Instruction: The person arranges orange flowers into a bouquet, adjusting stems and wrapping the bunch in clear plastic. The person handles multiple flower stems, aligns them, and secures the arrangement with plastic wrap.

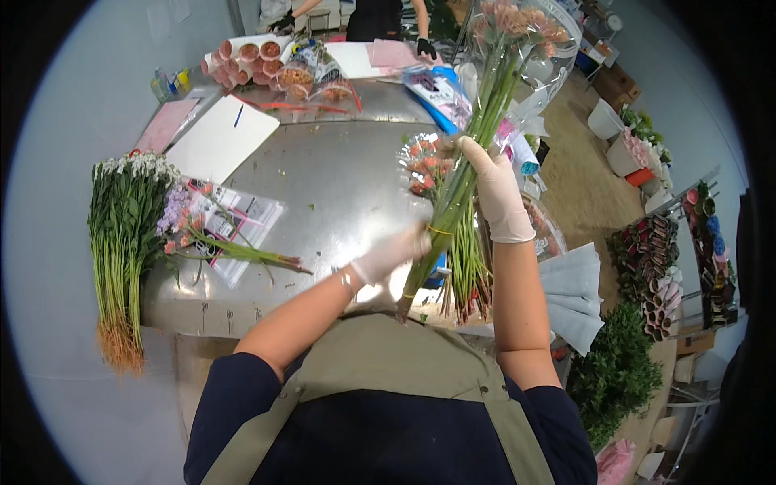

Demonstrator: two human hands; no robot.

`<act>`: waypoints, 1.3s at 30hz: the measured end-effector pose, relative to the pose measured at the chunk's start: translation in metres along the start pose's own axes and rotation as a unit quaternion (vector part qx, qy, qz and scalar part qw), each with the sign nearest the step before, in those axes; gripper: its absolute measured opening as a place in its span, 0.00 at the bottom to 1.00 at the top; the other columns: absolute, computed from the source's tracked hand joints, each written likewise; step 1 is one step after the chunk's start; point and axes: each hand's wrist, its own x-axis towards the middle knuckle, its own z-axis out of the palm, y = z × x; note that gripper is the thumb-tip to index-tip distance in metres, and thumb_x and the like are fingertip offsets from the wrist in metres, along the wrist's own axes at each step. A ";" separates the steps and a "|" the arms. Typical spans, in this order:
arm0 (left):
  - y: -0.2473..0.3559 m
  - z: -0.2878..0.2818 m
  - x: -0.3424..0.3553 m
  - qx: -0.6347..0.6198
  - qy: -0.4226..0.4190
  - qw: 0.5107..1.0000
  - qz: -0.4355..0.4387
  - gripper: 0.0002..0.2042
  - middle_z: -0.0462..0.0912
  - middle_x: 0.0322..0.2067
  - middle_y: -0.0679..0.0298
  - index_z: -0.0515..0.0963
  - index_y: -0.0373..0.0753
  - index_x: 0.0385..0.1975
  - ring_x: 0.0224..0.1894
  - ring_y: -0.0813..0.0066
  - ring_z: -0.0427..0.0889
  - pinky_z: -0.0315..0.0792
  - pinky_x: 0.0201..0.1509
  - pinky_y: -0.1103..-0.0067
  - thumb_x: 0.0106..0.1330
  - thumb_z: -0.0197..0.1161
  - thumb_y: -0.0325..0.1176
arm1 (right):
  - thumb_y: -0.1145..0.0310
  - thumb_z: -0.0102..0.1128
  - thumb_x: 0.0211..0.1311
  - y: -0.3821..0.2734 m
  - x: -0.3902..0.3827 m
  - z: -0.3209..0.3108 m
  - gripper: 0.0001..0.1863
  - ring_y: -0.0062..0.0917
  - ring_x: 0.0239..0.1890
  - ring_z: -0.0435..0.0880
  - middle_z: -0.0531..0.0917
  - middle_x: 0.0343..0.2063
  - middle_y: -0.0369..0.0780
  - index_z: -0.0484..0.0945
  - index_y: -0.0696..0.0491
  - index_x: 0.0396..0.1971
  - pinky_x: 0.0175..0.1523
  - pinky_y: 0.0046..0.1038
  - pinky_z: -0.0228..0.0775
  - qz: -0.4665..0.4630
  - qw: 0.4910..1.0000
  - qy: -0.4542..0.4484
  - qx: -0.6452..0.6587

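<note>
A tall bunch of peach-pink flowers (517, 26) with long green stems slants upward in front of me, its stem ends toward my apron. Clear film wraps its head. My right hand (499, 194), in a pale glove, is closed round the upper stems. Lower down, my gloved left hand (392, 255) is slightly blurred, its fingers curled against the stems beside a yellow band (439, 231). Whether they pinch the band or the stems is unclear. Another yellow band circles the stems near their ends. Behind, loose green stems (469, 275) and wrapped coral flowers (426, 166) lie on the metal table (323, 178).
White flowers with roots (125, 242) hang over the left edge, next to cut stems (242, 249) and plastic sleeves (271, 212). A white board (218, 141) and paper-wrapped rolls (246, 61) lie farther back. Across the table a black-gloved person (376, 20) stands. Buckets (606, 121) line the right.
</note>
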 end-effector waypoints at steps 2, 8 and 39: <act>0.042 0.004 0.019 -0.070 0.053 0.994 0.068 0.27 0.81 0.34 0.62 0.69 0.36 0.49 0.36 0.73 0.81 0.74 0.49 0.77 0.67 0.56 0.57 | 0.57 0.60 0.63 0.017 -0.004 -0.001 0.21 0.21 0.29 0.81 0.83 0.33 0.40 0.76 0.61 0.44 0.28 0.23 0.73 0.006 0.999 0.012 -0.039; 0.018 0.017 -0.015 -0.133 -0.030 0.989 -0.060 0.22 0.76 0.24 0.65 0.69 0.34 0.45 0.29 0.78 0.76 0.70 0.35 0.82 0.68 0.58 0.49 | 0.57 0.61 0.63 0.004 0.002 0.012 0.20 0.21 0.38 0.80 0.84 0.32 0.39 0.78 0.62 0.41 0.46 0.25 0.70 -0.057 0.994 0.010 -0.095; 0.026 0.004 -0.041 -0.114 -0.011 0.988 -0.103 0.32 0.73 0.21 0.66 0.68 0.37 0.53 0.19 0.81 0.73 0.70 0.22 0.84 0.65 0.49 0.63 | 0.71 0.52 0.65 0.080 -0.100 -0.017 0.12 0.24 0.22 0.78 0.81 0.21 0.41 0.75 0.60 0.23 0.30 0.27 0.69 -0.041 0.956 -0.121 -0.264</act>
